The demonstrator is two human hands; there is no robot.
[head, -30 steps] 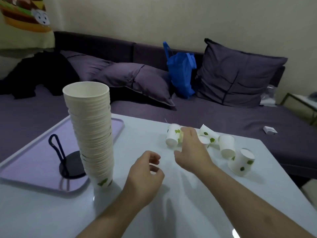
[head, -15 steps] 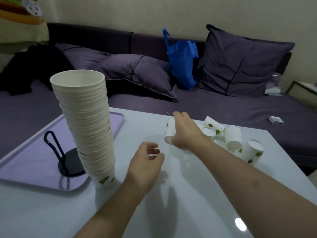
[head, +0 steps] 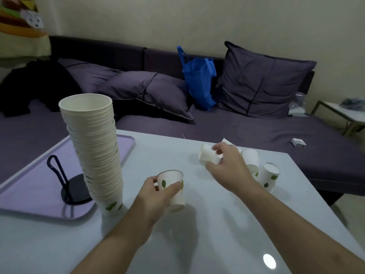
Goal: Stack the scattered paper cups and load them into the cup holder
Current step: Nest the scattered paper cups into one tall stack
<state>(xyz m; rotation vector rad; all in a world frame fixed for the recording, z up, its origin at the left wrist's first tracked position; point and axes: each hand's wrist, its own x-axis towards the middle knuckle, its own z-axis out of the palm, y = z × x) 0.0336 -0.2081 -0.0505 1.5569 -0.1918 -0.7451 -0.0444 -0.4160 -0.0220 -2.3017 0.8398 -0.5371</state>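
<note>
A tall leaning stack of white paper cups (head: 96, 151) stands on the white table (head: 197, 244) beside the black cup holder (head: 68, 186). My left hand (head: 158, 196) grips an upright leaf-printed cup (head: 172, 186) just right of the stack. Farther back, my right hand (head: 227, 165) holds a cup lying on its side (head: 206, 155). Three loose cups lie behind and right of that hand: one upside down (head: 250, 159), one tilted (head: 269, 176), and one mostly hidden (head: 227, 142).
The cup holder stands on a lilac tray (head: 29, 194) at the table's left. A purple sofa (head: 256, 133) with cushions and a blue bag (head: 199, 80) runs behind the table. A small white box (head: 298, 142) lies on the sofa. A side table (head: 343, 113) is far right.
My left hand, empty before, now holds an upright cup near the stack. My right hand has let go of that cup and taken hold of another lying cup farther right.
</note>
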